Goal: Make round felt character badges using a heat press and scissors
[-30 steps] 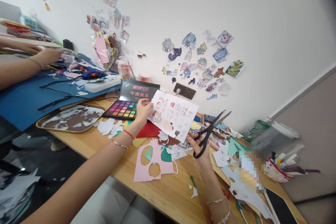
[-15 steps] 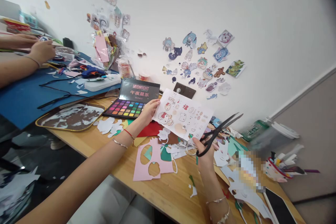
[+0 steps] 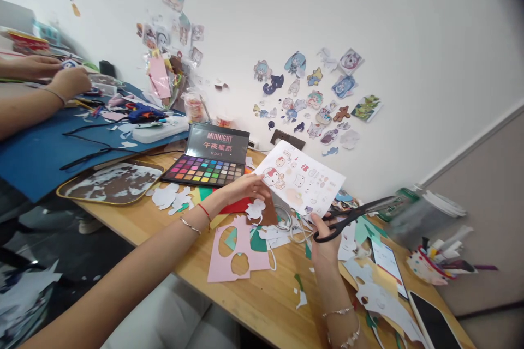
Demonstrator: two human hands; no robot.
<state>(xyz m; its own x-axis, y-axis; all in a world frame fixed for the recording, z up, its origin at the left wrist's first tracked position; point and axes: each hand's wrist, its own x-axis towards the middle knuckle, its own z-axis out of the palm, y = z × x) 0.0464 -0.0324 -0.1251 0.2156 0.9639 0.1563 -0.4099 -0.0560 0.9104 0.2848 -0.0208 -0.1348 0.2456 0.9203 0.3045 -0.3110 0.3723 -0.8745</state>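
Observation:
A white paper sheet [image 3: 301, 179] printed with small cartoon cats, bows and food is tilted above the table. My right hand [image 3: 327, 242] pinches its lower right corner and also grips black-handled scissors [image 3: 355, 218], whose blades point away to the right. At the sheet's left edge is my left hand [image 3: 249, 186], fingers stretched out and loose; whether they touch the paper is hard to tell. Below lie a pink felt piece [image 3: 215, 253] with cut-out holes, a tape roll [image 3: 283, 217] and white paper scraps [image 3: 280, 237].
An eyeshadow palette [image 3: 204, 169] stands unfolded behind my left hand, beside a gold-rimmed tray [image 3: 65, 196]. Right are a phone [image 3: 388, 262], a tablet [image 3: 434, 319], a pen cup [image 3: 426, 267] and a green can [image 3: 399, 204]. A co-worker's hands [image 3: 67, 79] hold a small item far left.
The sheet and the scissors have moved right with my right hand. My left hand has shifted right and slightly down, its fingers loosening from the pinch on the sheet's left edge.

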